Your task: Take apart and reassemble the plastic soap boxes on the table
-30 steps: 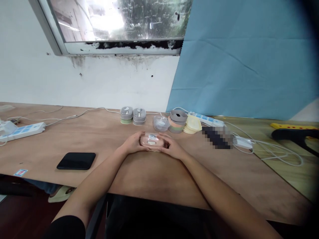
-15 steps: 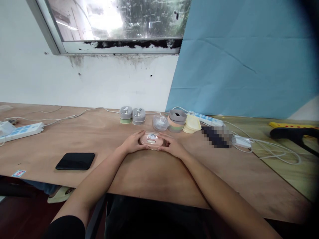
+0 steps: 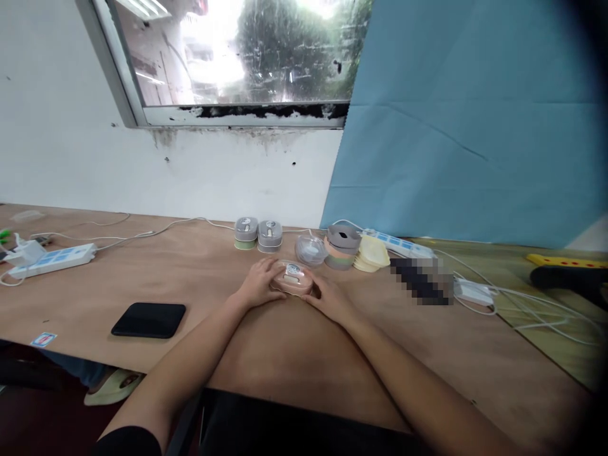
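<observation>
A pink oval box with a clear lid and a round sticker rests on the wooden table in front of me. My left hand grips its left end, fingers on the far side and thumb along the near edge. At the right end, my right hand holds it the same way, with thumb and fingers curved around it. Just beyond stand two small clear-lidded boxes, one with a green base and one grey. Clear plastic lids lie behind the pink box.
Right of the lids are stacked grey and orange parts and pale yellow trays. A black phone lies at left. Power strips and white cables run along the back and right. A person's shoe shows below the table.
My view has tilted up a little, so everything sits lower in the picture. The left fingers reach further over the box's end, and the box is turned slightly. Both hands stay on it.
</observation>
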Demonstrator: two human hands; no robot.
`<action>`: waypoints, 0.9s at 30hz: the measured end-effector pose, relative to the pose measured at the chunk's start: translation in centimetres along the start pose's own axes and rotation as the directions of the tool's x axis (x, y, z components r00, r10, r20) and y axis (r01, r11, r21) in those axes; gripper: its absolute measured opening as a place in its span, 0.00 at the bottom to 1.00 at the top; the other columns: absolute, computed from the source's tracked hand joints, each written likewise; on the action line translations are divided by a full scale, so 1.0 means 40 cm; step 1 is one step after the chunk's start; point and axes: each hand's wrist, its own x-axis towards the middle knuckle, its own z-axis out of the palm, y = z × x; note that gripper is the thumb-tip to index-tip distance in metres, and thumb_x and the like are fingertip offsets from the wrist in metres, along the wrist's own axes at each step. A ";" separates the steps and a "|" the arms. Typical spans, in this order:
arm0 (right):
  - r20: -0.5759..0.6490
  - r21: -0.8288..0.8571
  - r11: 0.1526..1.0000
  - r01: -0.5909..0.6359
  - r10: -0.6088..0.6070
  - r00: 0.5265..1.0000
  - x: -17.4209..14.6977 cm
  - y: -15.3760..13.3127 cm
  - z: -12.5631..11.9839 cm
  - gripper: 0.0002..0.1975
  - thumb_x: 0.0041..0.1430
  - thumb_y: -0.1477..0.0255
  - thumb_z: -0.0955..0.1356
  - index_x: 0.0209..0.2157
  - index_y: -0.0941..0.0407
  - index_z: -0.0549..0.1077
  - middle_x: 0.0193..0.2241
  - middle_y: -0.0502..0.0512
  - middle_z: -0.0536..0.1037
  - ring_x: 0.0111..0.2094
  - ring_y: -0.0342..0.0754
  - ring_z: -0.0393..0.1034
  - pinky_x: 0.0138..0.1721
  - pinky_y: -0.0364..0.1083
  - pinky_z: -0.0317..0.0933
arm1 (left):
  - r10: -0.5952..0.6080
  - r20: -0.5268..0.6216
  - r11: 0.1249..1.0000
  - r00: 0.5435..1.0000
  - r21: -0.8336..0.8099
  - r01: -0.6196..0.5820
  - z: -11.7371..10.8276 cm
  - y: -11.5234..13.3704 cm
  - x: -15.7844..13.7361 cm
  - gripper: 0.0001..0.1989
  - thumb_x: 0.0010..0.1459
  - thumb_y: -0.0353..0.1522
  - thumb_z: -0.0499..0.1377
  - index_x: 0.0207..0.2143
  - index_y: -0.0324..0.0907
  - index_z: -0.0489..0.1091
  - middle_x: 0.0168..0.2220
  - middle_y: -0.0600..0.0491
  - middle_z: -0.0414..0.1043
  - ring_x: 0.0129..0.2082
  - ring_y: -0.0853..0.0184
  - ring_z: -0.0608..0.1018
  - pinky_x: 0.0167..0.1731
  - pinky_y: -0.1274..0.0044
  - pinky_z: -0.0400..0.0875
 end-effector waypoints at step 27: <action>0.151 -0.069 0.993 0.091 -0.080 0.985 -0.011 0.002 0.013 0.21 0.57 0.64 0.66 0.52 0.52 0.71 0.49 0.56 0.75 0.49 0.54 0.70 0.50 0.54 0.63 | -0.542 -0.338 0.761 0.770 0.193 0.620 -0.043 -0.018 0.002 0.29 0.53 0.49 0.54 0.54 0.43 0.63 0.57 0.42 0.61 0.57 0.50 0.62 0.55 0.62 0.53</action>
